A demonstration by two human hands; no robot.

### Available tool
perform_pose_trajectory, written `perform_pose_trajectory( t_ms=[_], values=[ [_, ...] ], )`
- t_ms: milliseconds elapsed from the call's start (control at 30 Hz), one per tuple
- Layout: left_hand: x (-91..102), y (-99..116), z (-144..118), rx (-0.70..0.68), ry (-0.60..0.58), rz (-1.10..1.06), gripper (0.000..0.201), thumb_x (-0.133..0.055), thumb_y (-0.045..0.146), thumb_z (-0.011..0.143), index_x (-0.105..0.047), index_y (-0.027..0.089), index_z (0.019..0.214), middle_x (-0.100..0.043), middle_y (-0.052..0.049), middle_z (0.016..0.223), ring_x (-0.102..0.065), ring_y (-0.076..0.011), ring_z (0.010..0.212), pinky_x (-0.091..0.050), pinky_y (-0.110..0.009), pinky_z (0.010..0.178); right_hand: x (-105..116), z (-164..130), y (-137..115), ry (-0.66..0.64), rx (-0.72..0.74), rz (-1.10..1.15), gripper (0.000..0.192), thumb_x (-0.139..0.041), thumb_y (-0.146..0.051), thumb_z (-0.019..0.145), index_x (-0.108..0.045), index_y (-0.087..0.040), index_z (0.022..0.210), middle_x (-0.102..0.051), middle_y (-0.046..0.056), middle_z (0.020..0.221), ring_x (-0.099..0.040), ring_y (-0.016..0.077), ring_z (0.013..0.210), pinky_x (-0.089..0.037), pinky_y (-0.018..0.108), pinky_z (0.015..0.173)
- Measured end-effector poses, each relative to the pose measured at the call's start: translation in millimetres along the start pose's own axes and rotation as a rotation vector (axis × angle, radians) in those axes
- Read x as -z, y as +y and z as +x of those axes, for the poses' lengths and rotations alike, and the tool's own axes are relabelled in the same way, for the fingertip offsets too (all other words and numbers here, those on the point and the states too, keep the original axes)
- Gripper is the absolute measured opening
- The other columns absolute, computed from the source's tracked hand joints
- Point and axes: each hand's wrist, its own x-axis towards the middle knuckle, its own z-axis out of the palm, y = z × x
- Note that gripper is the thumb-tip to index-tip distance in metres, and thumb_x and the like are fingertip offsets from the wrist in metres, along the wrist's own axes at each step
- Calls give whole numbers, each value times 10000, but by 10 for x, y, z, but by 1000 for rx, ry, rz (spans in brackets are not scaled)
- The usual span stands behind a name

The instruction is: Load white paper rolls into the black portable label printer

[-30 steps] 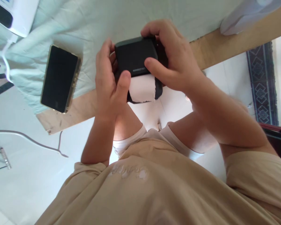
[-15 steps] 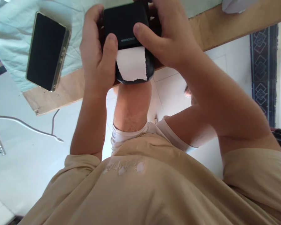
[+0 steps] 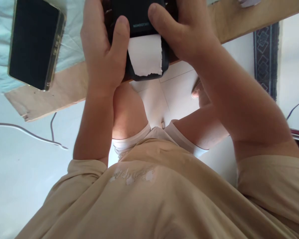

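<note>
1. Head view, looking down the chest: both of my hands grip a small black label printer (image 3: 139, 20) at the top edge of the picture, its upper part cut off by the frame
2. My left hand (image 3: 102, 56) is wrapped around the printer's left side, thumb laid across the front just beside the printed brand name; my right hand (image 3: 186, 36) clasps the right side, thumb pressing the same front face
3. A strip of white paper (image 3: 145, 54) hangs out of the slot below the two thumbs, its lower edge ragged
4. The printer is held in the air over the near edge of a wooden table (image 3: 59, 93), above my knees and the tiled floor (image 3: 174, 96)
5. A dark phone (image 3: 33, 41) lies face up on a pale green cloth (image 3: 72, 49) to the left, well clear of my hands
6. My judgement: steady work here calls for both thumbs to press evenly on the front cover while the fingers brace behind, keeping the paper strip straight and unpinched in its slot
</note>
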Motion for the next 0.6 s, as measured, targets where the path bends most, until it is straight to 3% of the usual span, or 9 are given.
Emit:
perform_pose_trajectory(
  t_ms=[67,133,200,267,300,367,467,533,600],
  values=[
    [11,-17,20,-103,-45,4,693,-425,732,1134,-361,278,1655,-661,73,1572,-703,-66,1406,-529,-212,1308,-7,33,170,-16,22,-9,765,-519,-706,1113,-547,-10,1428,-744,39,1313,-692,118,1236,-587,248,1080],
    [33,105,37,77,21,9,617,-311,695,1170,-447,263,1590,-686,81,1523,-689,-64,1414,-547,-229,1294,-20,54,274,2,35,-22,797,-493,-737,1111,-548,-5,1424,-739,22,1279,-683,107,1218,-593,214,1050],
    [60,337,45,149,44,3,624,-322,696,1169,-471,236,1563,-693,55,1513,-677,-80,1421,-573,-239,1270,-31,57,297,34,66,-32,824,-437,-774,1110,-543,-26,1440,-719,6,1304,-667,106,1251,-581,203,1096],
    [82,558,44,104,16,17,764,-450,775,1105,-475,174,1575,-684,-35,1543,-669,-155,1449,-578,-304,1298,-36,49,268,53,108,-35,830,-398,-801,1108,-536,-57,1448,-694,9,1371,-659,106,1272,-574,208,1157],
    [87,621,43,201,30,8,755,-462,745,1114,-475,152,1582,-670,-67,1565,-650,-184,1477,-559,-348,1330,-37,43,244,55,128,-34,809,-404,-793,1110,-532,-70,1450,-682,18,1407,-659,105,1277,-574,211,1177],
    [84,604,39,245,34,-10,667,-399,674,1160,-476,156,1574,-659,-61,1556,-633,-185,1494,-552,-358,1332,-40,32,184,53,153,-33,756,-497,-759,1089,-547,-87,1430,-673,32,1446,-656,113,1296,-568,219,1203],
    [71,335,33,35,-10,6,504,-347,577,1195,-426,281,1595,-627,48,1495,-672,-146,1384,-618,-291,1216,-74,17,31,40,121,-35,677,-533,-671,1090,-596,-73,1401,-701,20,1392,-666,135,1324,-557,260,1185],
    [83,213,29,-41,-3,45,553,-351,653,1168,-400,312,1601,-608,68,1458,-710,-158,1317,-664,-279,1146,-121,20,-142,46,57,-35,594,-454,-559,1129,-622,-55,1395,-723,6,1318,-687,144,1299,-545,306,1146],
    [121,284,38,-33,-29,55,612,-375,698,1148,-404,302,1613,-615,59,1447,-721,-178,1296,-677,-295,1128,-168,37,-363,165,-39,-41,492,-434,-358,1067,-651,-65,1398,-717,-8,1280,-675,145,1271,-512,331,1134]
  ],
)
